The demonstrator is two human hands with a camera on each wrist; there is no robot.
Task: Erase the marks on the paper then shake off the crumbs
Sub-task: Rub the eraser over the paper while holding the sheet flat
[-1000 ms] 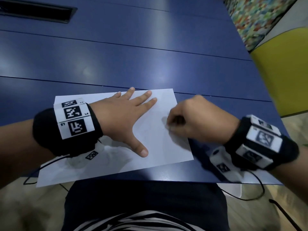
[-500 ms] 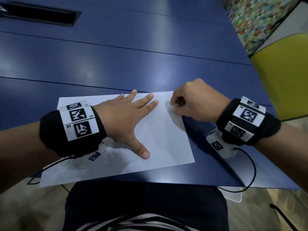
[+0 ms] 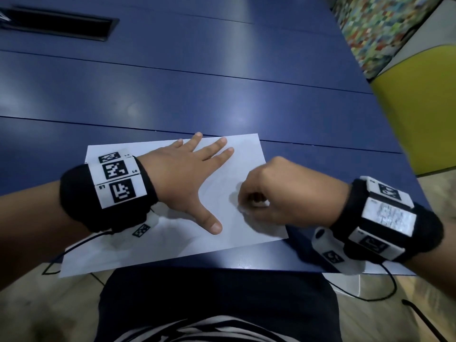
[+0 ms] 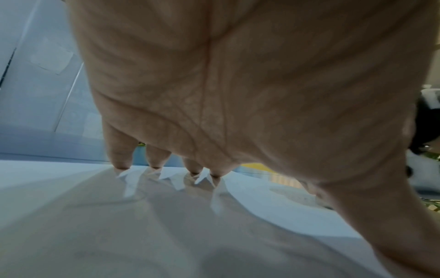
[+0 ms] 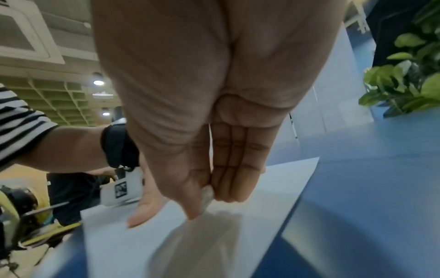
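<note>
While the right hand (image 3: pixel 283 193) curls its fingers (image 5: pixel 228 169) tightly against the thumb, a small pale eraser (image 5: pixel 206 195) sits pinched between them, its tip pressed down onto the paper (image 3: pixel 249 154). That contact lies just inside the sheet's right edge, toward its near corner. Beside it, the left hand (image 3: pixel 182 178) lies flat on the sheet with its fingers (image 4: pixel 119 154) spread and straight, the tips reaching the far edge and the thumb pointing back toward the near edge; the left wrist view shows the tips touching the sheet. No marks or crumbs can be made out on the white sheet. Around both hands the paper rests on a blue surface (image 3: pixel 222 95), its near left corner overhanging the surface's front edge. Beyond the fingertips the blue surface stretches far away to a dark slot (image 3: pixel 59 23).
</note>
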